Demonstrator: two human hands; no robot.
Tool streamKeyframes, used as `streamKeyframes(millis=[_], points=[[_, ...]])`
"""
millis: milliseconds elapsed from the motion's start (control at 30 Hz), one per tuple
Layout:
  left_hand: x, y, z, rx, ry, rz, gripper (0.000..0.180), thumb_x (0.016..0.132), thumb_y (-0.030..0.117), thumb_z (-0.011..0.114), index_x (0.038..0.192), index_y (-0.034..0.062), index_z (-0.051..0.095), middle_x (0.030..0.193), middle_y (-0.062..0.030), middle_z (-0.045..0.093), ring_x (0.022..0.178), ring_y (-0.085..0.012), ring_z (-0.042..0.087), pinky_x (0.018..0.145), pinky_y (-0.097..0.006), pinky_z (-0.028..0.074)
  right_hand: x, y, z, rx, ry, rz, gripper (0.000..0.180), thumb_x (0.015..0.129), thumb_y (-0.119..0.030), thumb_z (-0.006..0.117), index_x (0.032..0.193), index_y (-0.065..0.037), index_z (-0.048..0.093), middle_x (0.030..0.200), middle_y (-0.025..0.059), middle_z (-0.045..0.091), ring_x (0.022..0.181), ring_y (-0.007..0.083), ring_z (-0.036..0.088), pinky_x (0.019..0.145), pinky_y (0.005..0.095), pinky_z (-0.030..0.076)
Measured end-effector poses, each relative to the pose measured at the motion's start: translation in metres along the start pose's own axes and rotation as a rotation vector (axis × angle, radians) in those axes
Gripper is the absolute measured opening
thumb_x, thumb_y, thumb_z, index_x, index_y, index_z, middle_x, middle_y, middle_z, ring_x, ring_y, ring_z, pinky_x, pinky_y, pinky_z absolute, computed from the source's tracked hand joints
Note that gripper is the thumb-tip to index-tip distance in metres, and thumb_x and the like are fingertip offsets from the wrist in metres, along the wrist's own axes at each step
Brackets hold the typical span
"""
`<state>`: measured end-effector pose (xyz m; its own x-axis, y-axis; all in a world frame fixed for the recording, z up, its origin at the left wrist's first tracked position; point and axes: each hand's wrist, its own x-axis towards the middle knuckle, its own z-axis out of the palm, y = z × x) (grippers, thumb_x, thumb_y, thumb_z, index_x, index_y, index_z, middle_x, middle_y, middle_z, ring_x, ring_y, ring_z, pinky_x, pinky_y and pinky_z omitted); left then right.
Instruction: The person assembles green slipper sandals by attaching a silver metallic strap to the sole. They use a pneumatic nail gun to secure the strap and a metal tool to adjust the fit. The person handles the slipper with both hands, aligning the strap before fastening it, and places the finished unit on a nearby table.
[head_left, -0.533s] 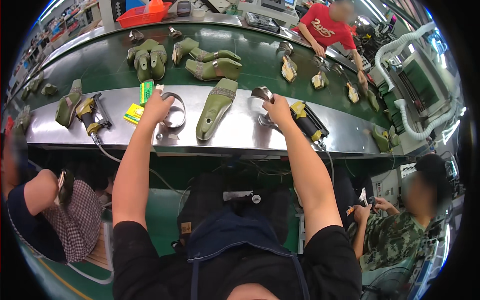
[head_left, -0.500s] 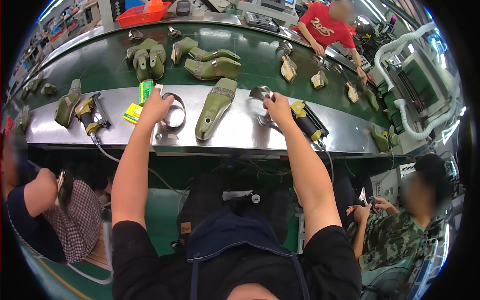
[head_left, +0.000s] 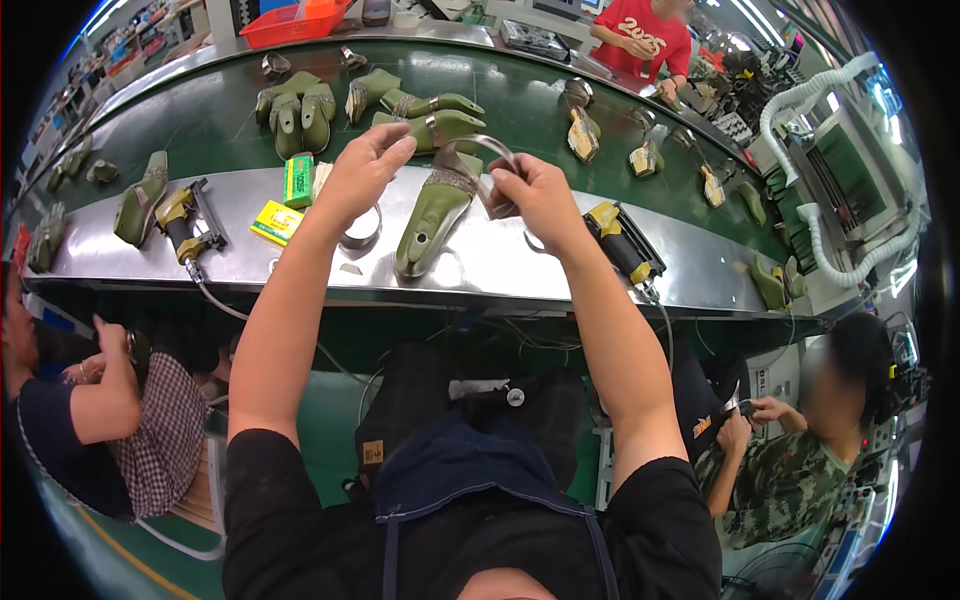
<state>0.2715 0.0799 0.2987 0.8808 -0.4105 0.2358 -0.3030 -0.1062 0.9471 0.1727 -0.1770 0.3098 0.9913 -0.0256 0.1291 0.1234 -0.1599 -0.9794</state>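
Note:
A green shoe last (head_left: 431,225) with a glittery band across it lies on the metal bench in front of me, heel end toward me. My right hand (head_left: 535,198) pinches a shiny grey curved strap (head_left: 487,143), which arches over the last's far end. My left hand (head_left: 362,172) is up beside the last, fingers apart, and I see nothing in it. Below it lies another looped grey strap (head_left: 364,232), partly hidden by the wrist. A small grey scrap (head_left: 350,268) rests nearer me. Part of a further strap (head_left: 533,241) shows under my right hand.
Nail guns with hoses, one left (head_left: 180,225) and one right (head_left: 627,245), lie on the bench. Green (head_left: 298,181) and yellow (head_left: 274,222) boxes sit left. More lasts (head_left: 302,118) rest on the green conveyor (head_left: 540,110). People sit at both sides; another stands across.
My left hand has moved up and right, off the looped strap toward the last. My right hand has brought its strap left, over the last's far end. The person across has drawn back.

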Motion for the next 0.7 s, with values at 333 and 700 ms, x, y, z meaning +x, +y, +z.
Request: streamKeyframes(millis=[333, 700], points=[[-0.008, 0.014, 0.018, -0.481, -0.292, -0.311, 0.063, 0.109, 0.040, 0.055, 0.151, -0.0059, 0.044, 0.130, -0.0218, 0.067, 0.113, -0.0263, 0.071, 0.088, -0.032, 0.060, -0.019, 0.001, 0.031, -0.289, -0.065, -0.494, 0.027, 0.089, 0.011, 0.066, 0.112, -0.001, 0.069, 0.099, 0.0102, 0.073, 0.095, 0.0223, 0.070, 0.086, 0.0334, 0.055], [-0.028, 0.019, 0.023, -0.522, -0.574, -0.201, 0.058, 0.101, 0.023, 0.068, 0.151, 0.0020, 0.048, 0.118, -0.0059, 0.070, 0.097, -0.0108, 0.069, 0.082, -0.027, 0.057, -0.021, 0.007, 0.046, -0.203, 0.048, -0.836, 0.025, 0.089, 0.006, 0.068, 0.109, -0.008, 0.073, 0.117, 0.0098, 0.066, 0.119, 0.0281, 0.057, 0.096, 0.0369, 0.050]])
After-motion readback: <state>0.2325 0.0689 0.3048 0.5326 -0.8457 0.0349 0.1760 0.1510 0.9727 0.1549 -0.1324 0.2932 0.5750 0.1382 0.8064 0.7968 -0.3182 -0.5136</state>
